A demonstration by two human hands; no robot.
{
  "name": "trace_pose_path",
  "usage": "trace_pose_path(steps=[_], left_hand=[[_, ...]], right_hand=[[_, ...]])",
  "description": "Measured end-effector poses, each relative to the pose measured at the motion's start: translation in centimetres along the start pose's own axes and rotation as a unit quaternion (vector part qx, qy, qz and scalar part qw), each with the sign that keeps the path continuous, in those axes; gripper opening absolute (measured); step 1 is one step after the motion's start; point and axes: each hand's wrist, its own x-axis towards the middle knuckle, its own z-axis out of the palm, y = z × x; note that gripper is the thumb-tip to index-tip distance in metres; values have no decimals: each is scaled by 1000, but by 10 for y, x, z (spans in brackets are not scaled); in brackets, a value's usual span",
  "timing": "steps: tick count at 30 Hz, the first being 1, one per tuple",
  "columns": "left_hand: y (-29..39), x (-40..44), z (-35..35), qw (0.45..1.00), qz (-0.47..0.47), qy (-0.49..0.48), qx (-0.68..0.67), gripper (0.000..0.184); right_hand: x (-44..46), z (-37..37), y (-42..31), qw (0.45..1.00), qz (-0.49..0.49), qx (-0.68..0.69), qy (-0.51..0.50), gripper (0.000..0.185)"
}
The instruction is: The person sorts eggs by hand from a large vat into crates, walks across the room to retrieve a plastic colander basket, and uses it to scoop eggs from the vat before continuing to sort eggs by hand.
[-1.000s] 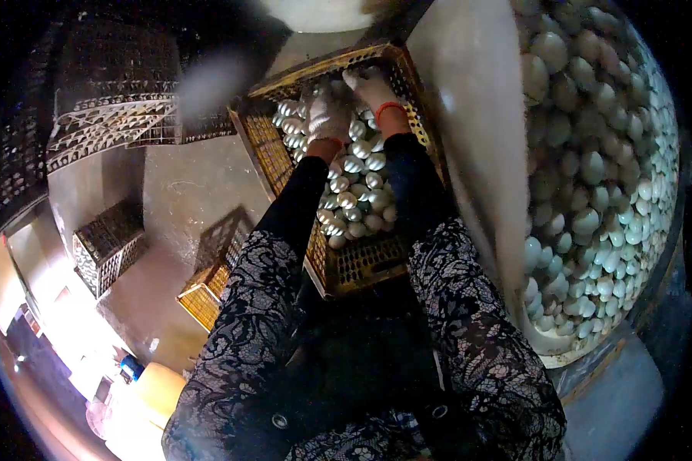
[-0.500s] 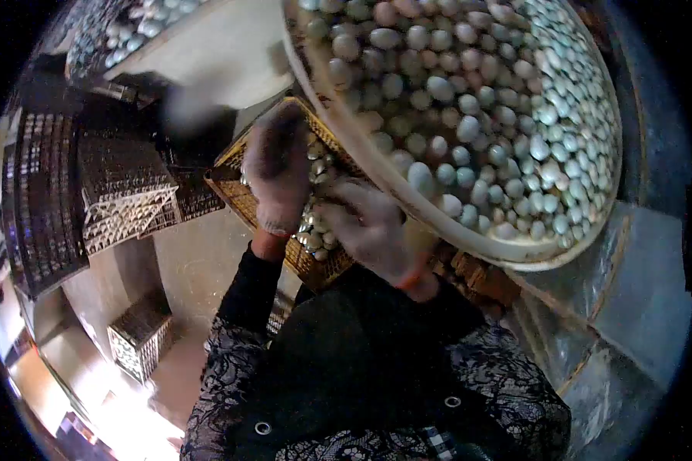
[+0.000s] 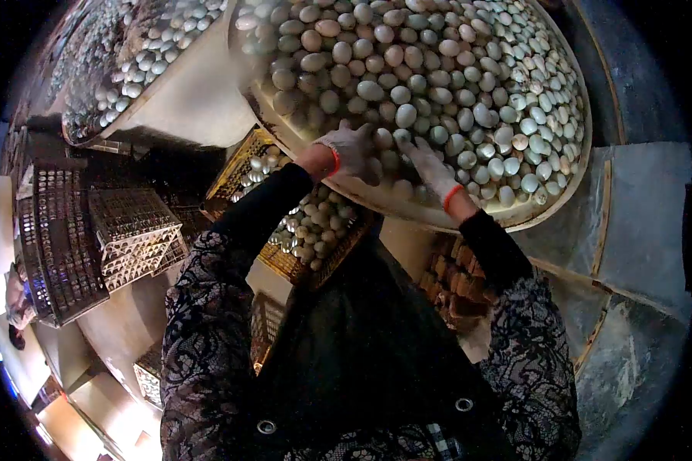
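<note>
My left hand (image 3: 349, 152) and right hand (image 3: 434, 173), both in pale gloves, are apart from each other, down among the duck eggs (image 3: 440, 95) at the near edge of the large round vat (image 3: 354, 190). A few eggs lie between them. My left fingers are spread, and my right ones point forward and touch the eggs; whether either hand has closed on one I cannot tell. A red band circles each wrist.

Below my left forearm sits the yellow mesh crate (image 3: 284, 266), just beside the vat. It carries a good heap of eggs of its own, though my sleeve hides its middle. Bare mesh shows at its far left corner, so I would judge it well stocked but perhaps not topped up. The vat holds far more, heaped over nearly its whole width, so most of the eggs in view lie there.

The vat's eggs are smooth ovals, pale blue-green and white toward the right, duller beige and faintly pinkish toward the left and middle. In the crate, those nearest me look matte and greyish, while others catch the light with a bright gleam.

Farther out, a second vat (image 3: 200, 84) at upper left is piled with eggs too, dark crates (image 3: 134, 219) stand below it, and stacked reddish bricks (image 3: 451, 280) sit under my vat's near rim.
</note>
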Motion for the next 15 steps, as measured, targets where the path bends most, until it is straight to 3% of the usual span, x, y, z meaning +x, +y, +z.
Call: trace_pose_path(steps=[1,3,4,6,10,11,12,13,14,15], left_hand=[[2,1,1,1000,17,3,-4,98],[6,-1,-5,999,-27,2,-40,93],[18,-9,-13,999,-28,0,-40,93],[43,-20,-32,986,-135,47,-81,79],[54,-25,-51,989,-137,-22,-58,88],[44,-17,-40,975,-156,24,-157,88],[39,-12,-34,949,-174,70,-253,88],[41,-15,-34,949,-176,69,-254,88],[42,-21,-38,927,-142,77,-338,88],[42,-24,-40,898,-108,85,-417,88]], right_hand=[[7,0,-6,990,47,133,-1,43],[16,4,-11,959,92,266,-4,47],[20,11,-8,966,65,250,9,49],[24,18,-5,968,15,248,28,52],[55,43,10,951,-48,292,86,48],[72,57,21,948,-52,297,102,47],[97,75,35,912,-41,399,85,46],[103,83,41,890,-36,450,72,46],[109,91,46,864,-30,499,61,46],[111,93,53,862,-174,464,105,43]])
